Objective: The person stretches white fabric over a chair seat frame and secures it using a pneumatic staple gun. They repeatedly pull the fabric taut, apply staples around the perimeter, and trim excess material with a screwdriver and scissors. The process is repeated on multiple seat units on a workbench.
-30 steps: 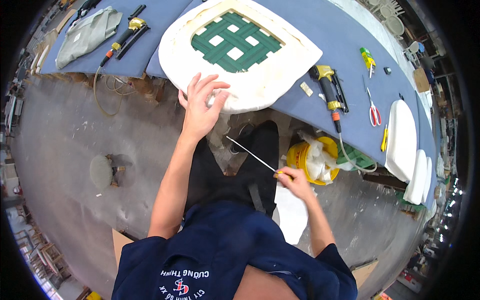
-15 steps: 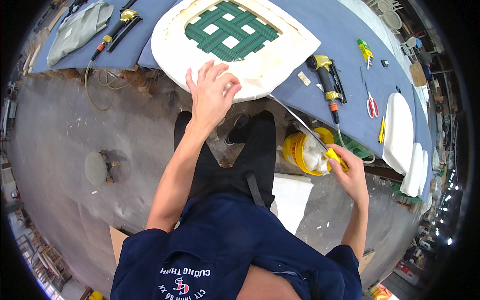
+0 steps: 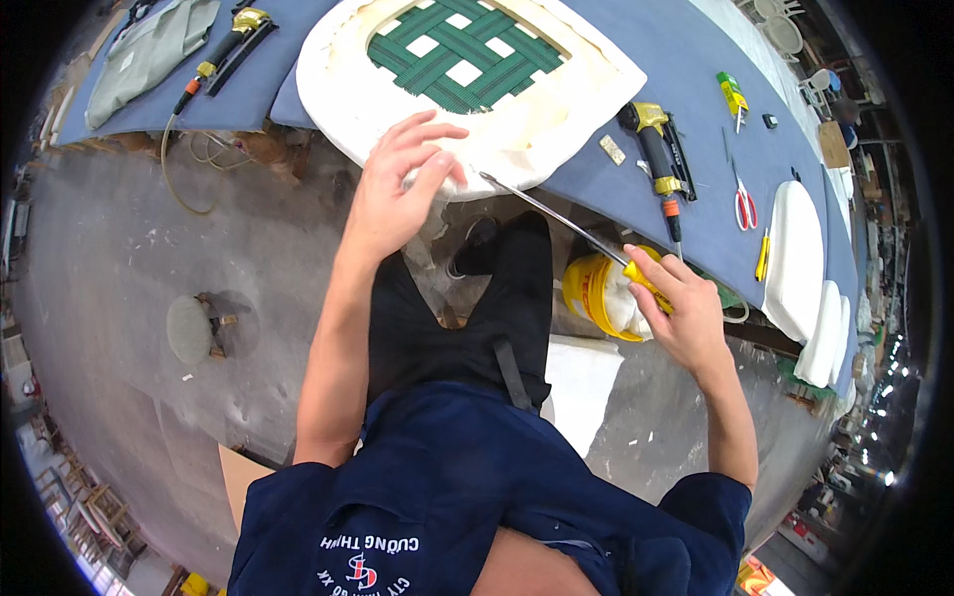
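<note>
A seat cushion (image 3: 348, 109) lies underside up at the table's near edge. White fabric wraps its rim, and green woven webbing (image 3: 462, 55) shows through its central opening. At the near rim, my left hand (image 3: 397, 189) rests with curved fingers spread over the fabric and the thumb apart. My right hand (image 3: 686, 308) grips the yellow handle of a long screwdriver (image 3: 571, 226). Its metal shaft slants up to the left, and the tip is at the fabric near the cushion's front edge, just right of my left hand. Whether the tip is under the fabric I cannot tell.
On the blue-covered table (image 3: 586, 204) lie a staple gun (image 3: 656, 154), red-handled scissors (image 3: 744, 204), a yellow cutter (image 3: 762, 256) and white padded pieces (image 3: 795, 263). Another staple gun (image 3: 227, 55) sits at left. A yellow bucket (image 3: 586, 293) stands below the edge; a stool (image 3: 189, 331) is at left.
The screwdriver's tip has moved left along the cushion's near rim toward my left hand, and my right hand has risen slightly. My left hand has shifted a little left and down.
</note>
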`<action>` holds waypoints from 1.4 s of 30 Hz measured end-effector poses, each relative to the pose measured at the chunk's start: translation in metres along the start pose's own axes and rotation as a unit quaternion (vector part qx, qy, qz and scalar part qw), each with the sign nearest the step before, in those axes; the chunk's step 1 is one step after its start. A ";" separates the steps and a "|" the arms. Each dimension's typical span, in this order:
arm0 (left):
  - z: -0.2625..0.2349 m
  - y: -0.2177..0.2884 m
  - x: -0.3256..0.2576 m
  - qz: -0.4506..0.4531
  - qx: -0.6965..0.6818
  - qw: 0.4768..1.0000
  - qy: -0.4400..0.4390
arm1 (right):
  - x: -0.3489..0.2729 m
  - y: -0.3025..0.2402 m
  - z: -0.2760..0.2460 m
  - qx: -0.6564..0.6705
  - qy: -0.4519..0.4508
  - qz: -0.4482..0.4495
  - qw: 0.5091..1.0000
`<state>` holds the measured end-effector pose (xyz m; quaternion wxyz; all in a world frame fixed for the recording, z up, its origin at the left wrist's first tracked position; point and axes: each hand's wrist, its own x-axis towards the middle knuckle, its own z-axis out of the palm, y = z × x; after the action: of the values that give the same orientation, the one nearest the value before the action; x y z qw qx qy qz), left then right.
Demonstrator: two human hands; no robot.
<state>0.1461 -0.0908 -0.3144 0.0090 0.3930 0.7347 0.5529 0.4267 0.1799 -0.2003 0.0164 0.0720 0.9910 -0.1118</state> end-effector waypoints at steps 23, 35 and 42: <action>0.045 -0.007 -0.014 -0.118 0.254 0.957 0.078 | -0.029 -0.035 0.083 0.184 0.042 0.106 0.976; 0.048 -0.024 -0.023 -0.057 0.233 0.968 0.072 | -0.030 -0.016 0.105 0.511 -0.168 0.213 0.816; 0.046 -0.021 -0.021 -0.077 0.231 0.969 0.038 | -0.026 0.021 0.203 0.873 -0.294 0.178 0.346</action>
<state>0.1686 -0.0679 -0.3584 -0.0671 0.3058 0.8701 0.3806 0.4584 0.1507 -0.4015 0.2544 0.1829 0.2281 -0.9219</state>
